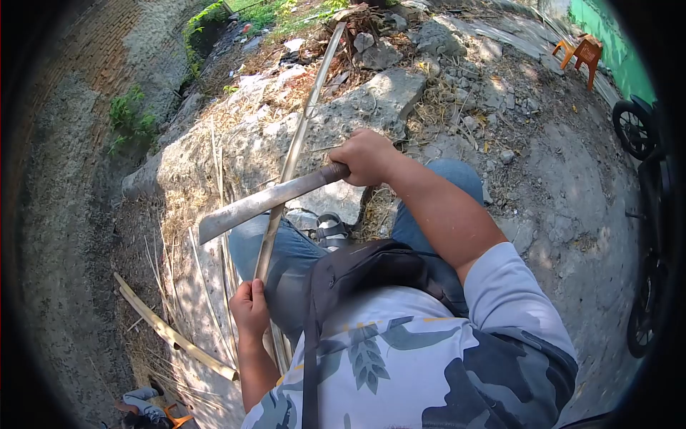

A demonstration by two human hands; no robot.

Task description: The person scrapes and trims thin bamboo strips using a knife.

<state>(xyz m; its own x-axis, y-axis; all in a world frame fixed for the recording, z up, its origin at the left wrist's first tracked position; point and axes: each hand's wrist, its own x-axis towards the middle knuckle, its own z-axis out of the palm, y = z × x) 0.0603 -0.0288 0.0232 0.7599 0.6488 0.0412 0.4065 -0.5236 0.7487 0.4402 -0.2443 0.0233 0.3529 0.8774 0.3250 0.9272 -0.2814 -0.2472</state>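
My right hand [366, 157] is closed round the dark handle of a machete [250, 209]. The broad blade points to the left and lies across a long bamboo strip [296, 146]. Near its lower end, the strip is gripped by my left hand [250, 309], thumb along it. From there the strip slants up and away over my left knee, its far end by a heap of rubble and roots [361, 39]. Whether the blade's edge bites into the strip, I cannot tell.
A split bamboo piece [175, 334] and several thin strips [207, 286] lie on the left. Ahead is a concrete slab [371, 100]. Orange plastic stools [587, 56] stand at upper right, a motorbike [647, 179] at the right edge. Another person [143, 407] is at lower left.
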